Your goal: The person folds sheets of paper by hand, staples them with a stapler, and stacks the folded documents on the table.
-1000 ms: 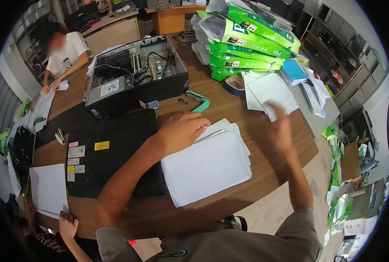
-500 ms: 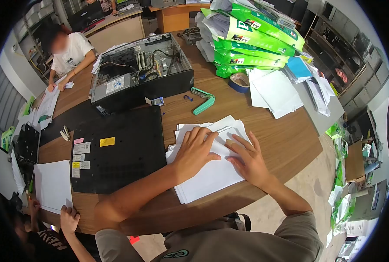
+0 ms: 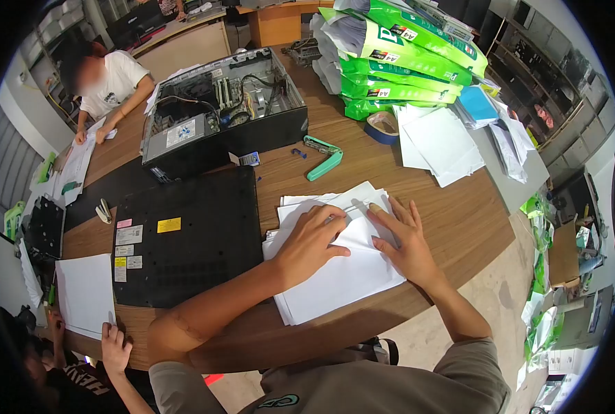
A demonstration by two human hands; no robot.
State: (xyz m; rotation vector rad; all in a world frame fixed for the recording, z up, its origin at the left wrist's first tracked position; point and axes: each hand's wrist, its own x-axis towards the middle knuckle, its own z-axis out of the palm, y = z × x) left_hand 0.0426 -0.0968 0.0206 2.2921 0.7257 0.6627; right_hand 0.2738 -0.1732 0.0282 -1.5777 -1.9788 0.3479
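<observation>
A stack of white paper sheets (image 3: 342, 290) lies on the table in front of me, its edges uneven. My left hand (image 3: 311, 238) rests on the stack, fingers bent and thumb stretched apart from them. Beside it, my right hand (image 3: 407, 245) lies on the right part of the paper with its fingers spread. The top sheet bulges between the two hands, and its upper part looks folded over. What lies directly under my left fingers is hidden. A green stapler (image 3: 324, 162) is beyond the stack.
Left of the paper lies a black panel with stickers (image 3: 190, 241). Behind it stands an opened computer case (image 3: 224, 138). Green paper packs (image 3: 404, 62) and a tape roll (image 3: 382, 129) are at the back right. Other people's hands touch papers (image 3: 86, 293) on the left.
My right hand has slid a little to the right with the top sheet, its fingers turned more upward. The left hand has stayed nearly in place, its fingers slightly more bent.
</observation>
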